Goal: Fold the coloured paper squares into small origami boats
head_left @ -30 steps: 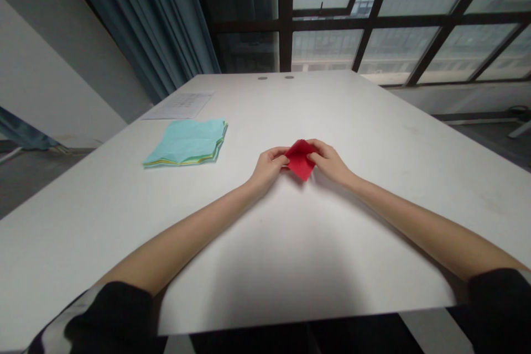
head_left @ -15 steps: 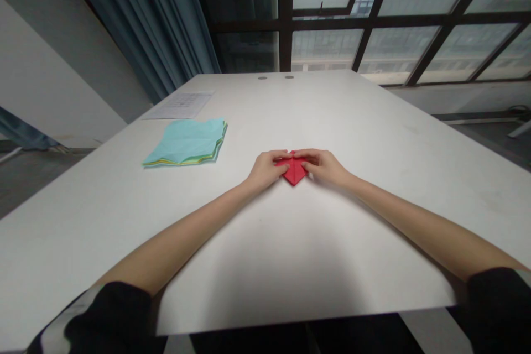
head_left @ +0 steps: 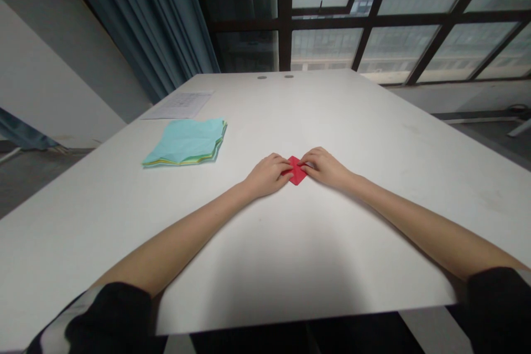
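1. Head view: red folded paper (head_left: 296, 178) on surface (head_left: 286, 249), diamond-wise, one corner toward wearer; long axis unclear.
2. Left hand (head_left: 270, 173): fingers nearly closed, holding its left corner.
3. Right hand (head_left: 324, 167): thumb and fingers nearly together, holding its right side.

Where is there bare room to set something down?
The white tabletop is bare between the forearms, from the folded red paper square to round grey discs, and right of the right hand. Crowded: between left hand and right hand, at the paper; upper left: a blue-topped paper stack, printed white sheet.
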A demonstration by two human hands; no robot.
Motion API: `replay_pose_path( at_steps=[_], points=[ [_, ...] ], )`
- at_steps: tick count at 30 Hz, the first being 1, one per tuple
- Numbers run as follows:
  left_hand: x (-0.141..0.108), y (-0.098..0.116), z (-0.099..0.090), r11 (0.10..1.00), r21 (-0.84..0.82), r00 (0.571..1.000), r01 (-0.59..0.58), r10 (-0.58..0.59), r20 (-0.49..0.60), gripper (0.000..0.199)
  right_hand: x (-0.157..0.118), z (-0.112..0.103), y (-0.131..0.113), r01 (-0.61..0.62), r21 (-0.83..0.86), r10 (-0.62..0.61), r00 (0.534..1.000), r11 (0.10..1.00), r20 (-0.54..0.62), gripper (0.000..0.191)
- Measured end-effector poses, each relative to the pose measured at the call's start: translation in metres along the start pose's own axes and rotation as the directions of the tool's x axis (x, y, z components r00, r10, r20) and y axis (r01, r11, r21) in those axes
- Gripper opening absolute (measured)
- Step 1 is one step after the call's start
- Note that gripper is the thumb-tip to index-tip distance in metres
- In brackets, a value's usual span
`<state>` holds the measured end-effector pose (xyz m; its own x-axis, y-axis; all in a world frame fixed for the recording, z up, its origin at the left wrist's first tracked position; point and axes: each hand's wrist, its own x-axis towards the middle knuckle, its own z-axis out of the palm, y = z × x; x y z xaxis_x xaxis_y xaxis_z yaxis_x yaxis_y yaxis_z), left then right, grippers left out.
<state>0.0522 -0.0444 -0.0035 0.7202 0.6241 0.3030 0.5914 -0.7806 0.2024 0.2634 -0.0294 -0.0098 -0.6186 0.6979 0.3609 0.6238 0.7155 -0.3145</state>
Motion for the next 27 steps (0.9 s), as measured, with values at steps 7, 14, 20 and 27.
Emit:
replay_pose_path(
  at_steps=[7, 14, 20, 27],
  points=[
    [-0.005, -0.009, 0.001, 0.998, 0.031, 0.999, -0.048, 0.048, 0.023, 0.051, -0.005, -0.011, 0.002, 0.086, -0.032, -0.081, 0.988, 0.996, 0.134, 0.052],
    [-0.005, -0.007, 0.001, 1.0, 0.012, 0.999, -0.025, 0.024, 0.046, 0.044, -0.005, -0.013, 0.001, 0.078, -0.026, -0.074, 0.989, 0.997, 0.129, 0.046],
    [-0.003, -0.004, 0.002, 0.989, -0.144, 0.999, 0.045, -0.043, 0.018, 0.03, -0.002, -0.012, 0.0, 0.05, 0.012, -0.051, 0.992, 0.999, 0.118, 0.034],
    [0.0, -0.004, 0.006, 0.93, -0.316, 0.966, 0.188, -0.233, -0.109, 0.03, -0.001, -0.004, -0.002, -0.123, 0.014, 0.122, 0.991, 0.992, 0.046, 0.027]
  ],
)
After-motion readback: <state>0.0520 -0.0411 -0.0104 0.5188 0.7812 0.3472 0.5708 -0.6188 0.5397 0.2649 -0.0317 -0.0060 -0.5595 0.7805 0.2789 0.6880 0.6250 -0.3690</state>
